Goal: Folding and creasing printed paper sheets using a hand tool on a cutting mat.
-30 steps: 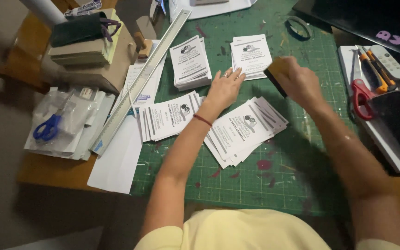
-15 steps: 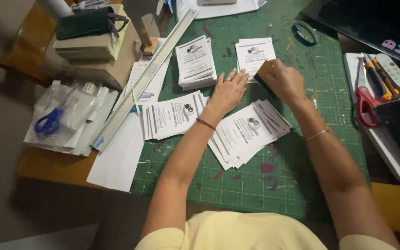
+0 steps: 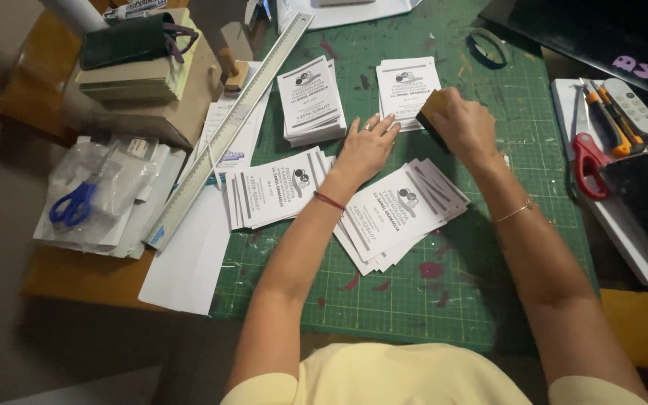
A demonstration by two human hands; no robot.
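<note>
The left hand (image 3: 365, 150) reaches forward over the green cutting mat (image 3: 429, 300), palm down and fingers spread flat, holding nothing; its fingertips touch the near edge of a small stack of printed cards (image 3: 408, 90). The right hand (image 3: 463, 127), just beside it, curls tightly around a dark flat block (image 3: 430, 118), pressing it onto that stack's right side.

Printed cards, a plastic bag and a dark screen

Four piles of white cards (image 3: 310, 97) with black print lie on the green mat (image 3: 444, 300). A see-through plastic bag (image 3: 95, 196) lies far left with blue scissors (image 3: 73, 204) inside. A black screen (image 3: 601, 37) sits top right.
</note>
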